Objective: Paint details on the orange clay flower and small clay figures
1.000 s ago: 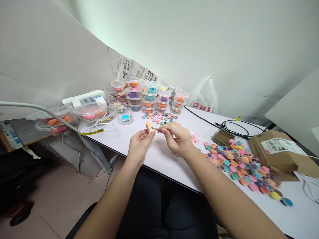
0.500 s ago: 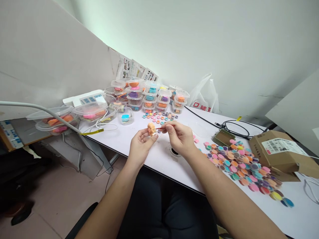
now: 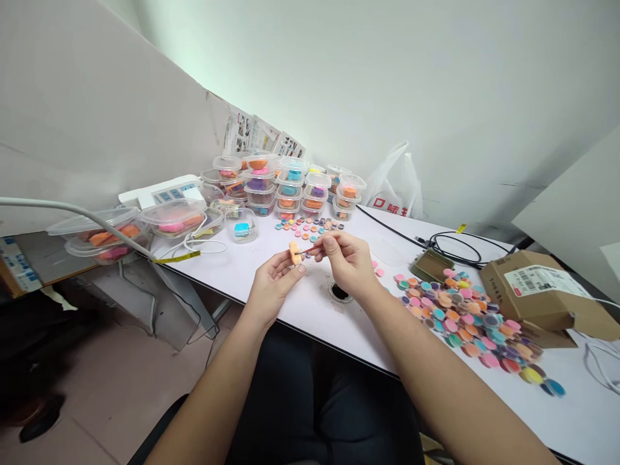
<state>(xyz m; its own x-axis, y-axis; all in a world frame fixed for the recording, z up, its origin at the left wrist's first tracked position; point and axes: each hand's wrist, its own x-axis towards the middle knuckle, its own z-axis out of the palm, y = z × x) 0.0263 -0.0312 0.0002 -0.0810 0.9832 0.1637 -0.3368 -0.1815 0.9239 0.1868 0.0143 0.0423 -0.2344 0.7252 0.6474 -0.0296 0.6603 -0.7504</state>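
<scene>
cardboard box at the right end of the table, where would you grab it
Grip the cardboard box by its two long side walls, coming down from above: the labelled top lies flat and clear. The front flap hangs open, so avoid that edge, and the coloured discs crowd its left.

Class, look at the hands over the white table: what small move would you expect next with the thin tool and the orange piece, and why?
Probably a short press of the thin tool into the orange piece. The left hand pinches the piece upright above the table, and the right hand holds the tool with its tip already at the piece's side.
</scene>
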